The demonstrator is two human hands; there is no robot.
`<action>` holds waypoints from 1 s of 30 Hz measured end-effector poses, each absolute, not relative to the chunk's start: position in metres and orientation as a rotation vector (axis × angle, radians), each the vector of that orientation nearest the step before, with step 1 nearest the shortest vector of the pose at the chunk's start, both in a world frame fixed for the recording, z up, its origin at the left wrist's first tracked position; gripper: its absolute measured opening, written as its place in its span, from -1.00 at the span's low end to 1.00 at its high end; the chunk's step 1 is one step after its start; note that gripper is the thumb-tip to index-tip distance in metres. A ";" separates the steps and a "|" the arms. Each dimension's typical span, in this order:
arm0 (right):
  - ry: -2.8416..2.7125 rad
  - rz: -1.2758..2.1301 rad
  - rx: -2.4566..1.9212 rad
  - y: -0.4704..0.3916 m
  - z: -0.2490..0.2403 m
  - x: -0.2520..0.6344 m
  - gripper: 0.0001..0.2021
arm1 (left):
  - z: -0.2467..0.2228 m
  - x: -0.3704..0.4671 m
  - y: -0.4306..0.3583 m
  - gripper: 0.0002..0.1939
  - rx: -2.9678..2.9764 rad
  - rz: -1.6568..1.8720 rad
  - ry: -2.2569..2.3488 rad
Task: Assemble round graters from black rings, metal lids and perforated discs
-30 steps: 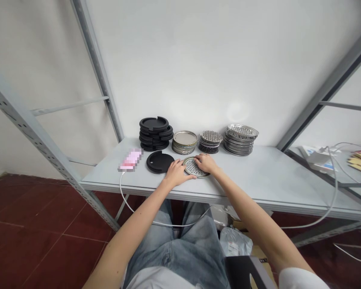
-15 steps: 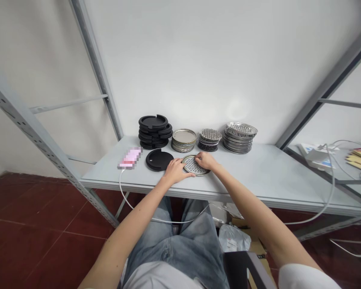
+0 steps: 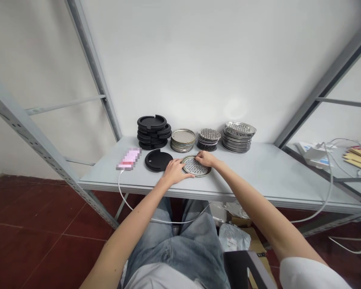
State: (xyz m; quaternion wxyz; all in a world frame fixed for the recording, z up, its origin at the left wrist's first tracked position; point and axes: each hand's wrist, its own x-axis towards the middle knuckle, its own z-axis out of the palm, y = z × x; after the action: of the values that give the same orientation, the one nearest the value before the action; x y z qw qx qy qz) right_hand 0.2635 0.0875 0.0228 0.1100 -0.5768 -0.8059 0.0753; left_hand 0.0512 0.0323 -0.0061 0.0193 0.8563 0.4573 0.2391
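A pale wall [image 3: 180, 56] fills the background, and grey metal uprights [image 3: 90, 52] frame it at both sides. Below it runs a long light-grey tabletop [image 3: 273, 172].

Four stacks stand in a row near the wall. Leftmost is the bulky stack of black notched rings [image 3: 153, 134]; rightmost is a tall stack of wide perforated metal plates [image 3: 239, 138], its top plate tilted. Between them sit a stack of plain metal discs with bright rims [image 3: 183, 140] and, just to its right, a narrower stack of rough-surfaced discs [image 3: 209, 139].

In front of the row, both hands are at one perforated, rimmed metal disc [image 3: 195, 167], which lies flat on the tabletop between them. The left hand [image 3: 174, 171] spans its left side, fingers on the rim and the thumb stretched apart along the near edge; whether this is a firm grip or only a steadying touch cannot be told. The right hand [image 3: 207, 158] comes over the far right part of the disc with its fingers bent down at the surface and covers that portion; the fingertips are partly hidden, so it is unclear whether they pinch anything.

Just beside the left hand's fingers lies a single black notched disc [image 3: 157, 160]. Further left rests a device with a pixelated pink screen [image 3: 129, 158], and a thin white cable [image 3: 119, 184] runs from it over the table edge.
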 end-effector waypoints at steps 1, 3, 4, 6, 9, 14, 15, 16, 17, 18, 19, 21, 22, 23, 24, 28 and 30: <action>-2.360 0.219 -1.682 0.088 0.022 0.264 -0.72 | -0.006 0.051 0.032 -0.25 2.656 0.747 1.419; -2.334 0.203 -1.666 0.087 0.021 0.264 -0.73 | -0.006 0.051 0.032 -0.24 2.652 0.751 1.420; -2.326 0.198 -1.664 0.087 0.021 0.263 -0.73 | -0.005 0.051 0.032 -0.24 2.649 0.746 1.423; -2.324 0.201 -1.674 0.087 0.022 0.262 -0.73 | -0.005 0.051 0.032 -0.24 2.643 0.730 1.430; -2.327 0.223 -1.697 0.086 0.025 0.261 -0.72 | -0.004 0.051 0.032 -0.24 2.641 0.729 1.435; -2.296 0.203 -1.700 0.079 0.025 0.262 -0.70 | -0.004 0.051 0.032 -0.24 2.647 0.749 1.422; -2.287 0.195 -1.703 0.077 0.025 0.262 -0.69 | -0.004 0.051 0.032 -0.24 2.646 0.752 1.420; -2.279 0.188 -1.708 0.075 0.025 0.262 -0.68 | -0.004 0.051 0.032 -0.24 2.646 0.755 1.419; -2.275 0.180 -1.713 0.073 0.025 0.262 -0.67 | -0.005 0.051 0.032 -0.24 2.646 0.759 1.416; -2.277 0.172 -1.719 0.071 0.025 0.262 -0.67 | -0.005 0.051 0.032 -0.25 2.649 0.762 1.412; -2.283 0.164 -1.725 0.069 0.025 0.261 -0.67 | -0.005 0.051 0.032 -0.25 2.652 0.765 1.410; -2.305 0.155 -1.733 0.068 0.026 0.260 -0.68 | -0.005 0.050 0.032 -0.25 2.653 0.768 1.410; -2.314 0.155 -1.737 0.067 0.027 0.259 -0.68 | -0.005 0.050 0.032 -0.25 2.652 0.767 1.411; -2.321 0.158 -1.743 0.067 0.027 0.258 -0.67 | -0.005 0.050 0.032 -0.25 2.649 0.767 1.412; -2.326 0.165 -1.751 0.067 0.028 0.258 -0.67 | -0.005 0.050 0.032 -0.25 2.645 0.768 1.414; -2.349 0.190 -1.804 0.071 0.033 0.256 -0.66 | -0.005 0.050 0.032 -0.25 2.623 0.766 1.416; -2.358 0.191 -1.821 0.073 0.035 0.255 -0.66 | -0.004 0.050 0.031 -0.25 2.615 0.762 1.414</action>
State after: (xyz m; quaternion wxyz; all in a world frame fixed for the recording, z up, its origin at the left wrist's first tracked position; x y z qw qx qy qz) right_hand 0.2554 0.0725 0.0355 0.0781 -0.6081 -0.7874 0.0639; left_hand 0.0501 0.0314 -0.0040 0.0363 0.8515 0.4606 0.2482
